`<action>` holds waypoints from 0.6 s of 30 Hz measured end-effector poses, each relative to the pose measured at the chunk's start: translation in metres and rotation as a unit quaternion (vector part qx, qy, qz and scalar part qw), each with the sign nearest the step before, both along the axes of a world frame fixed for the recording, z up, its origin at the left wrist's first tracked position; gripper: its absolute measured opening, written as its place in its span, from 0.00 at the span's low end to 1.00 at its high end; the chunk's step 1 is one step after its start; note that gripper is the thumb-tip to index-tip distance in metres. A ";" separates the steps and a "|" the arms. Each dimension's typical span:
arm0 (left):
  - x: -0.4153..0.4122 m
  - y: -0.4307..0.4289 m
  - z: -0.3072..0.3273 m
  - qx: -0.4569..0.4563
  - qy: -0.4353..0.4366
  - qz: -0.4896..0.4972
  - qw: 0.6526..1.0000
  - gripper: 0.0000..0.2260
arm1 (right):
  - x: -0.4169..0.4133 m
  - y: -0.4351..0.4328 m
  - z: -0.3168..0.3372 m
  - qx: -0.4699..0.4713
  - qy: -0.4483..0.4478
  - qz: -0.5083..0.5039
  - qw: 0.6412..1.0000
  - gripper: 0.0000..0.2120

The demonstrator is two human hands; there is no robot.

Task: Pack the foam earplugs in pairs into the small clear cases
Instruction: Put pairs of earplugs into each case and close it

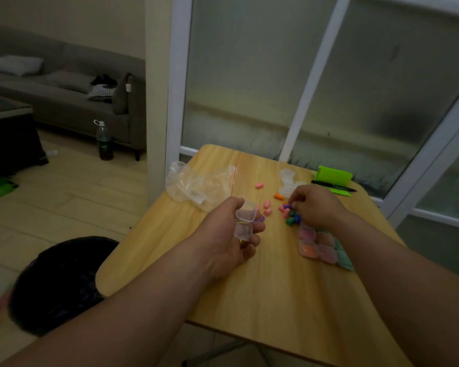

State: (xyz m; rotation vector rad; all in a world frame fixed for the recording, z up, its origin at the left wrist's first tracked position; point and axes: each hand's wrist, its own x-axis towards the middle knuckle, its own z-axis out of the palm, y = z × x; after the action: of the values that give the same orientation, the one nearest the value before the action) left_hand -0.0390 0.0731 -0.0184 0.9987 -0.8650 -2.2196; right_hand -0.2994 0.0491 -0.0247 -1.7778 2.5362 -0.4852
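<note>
Head view shows the left hand (232, 229) curled around an open clear case (245, 221), its hinged lid tipped up toward the far side of the table (249, 292); a purple earplug (261, 219) sits at the fingertips beside the case. The right hand (314, 206) is bent down over the loose earplugs (289, 213), fingertips pinched into the pile, though whether they have one in hand cannot be told. Filled cases (319, 246) lie just beside the right wrist, and empty cases (288, 181) sit further back near a plastic bag (196, 184).

The likely slips: the pinch could lift a plug whose colour does not match the purple one, or drag several at once, since the pile is tightly mixed. Foam plugs roll, so a nudge could scatter them toward the table edge. The case is held loosely and tilted, so a dropped plug might bounce off the rim.

The case's long axis, lid to base, runs roughly away from the person, its opening facing up and right.
</note>
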 end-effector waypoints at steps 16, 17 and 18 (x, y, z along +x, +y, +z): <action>-0.007 0.001 -0.007 0.019 0.050 -0.005 0.999 0.18 | 0.081 0.074 0.037 -0.134 -0.099 0.045 0.985 0.05; -0.008 0.001 -0.008 0.019 0.057 -0.008 0.998 0.18 | 0.096 0.083 0.036 -0.127 -0.081 0.067 0.986 0.05; -0.009 0.001 -0.009 0.017 0.065 -0.013 0.998 0.19 | 0.109 0.091 0.034 -0.118 -0.066 0.083 0.987 0.05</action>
State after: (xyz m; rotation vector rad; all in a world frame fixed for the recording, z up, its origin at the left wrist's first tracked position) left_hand -0.0481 0.0741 -0.0273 0.8510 -0.7889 -2.3004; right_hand -0.1900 0.1397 0.0089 -1.9360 2.2990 -0.8943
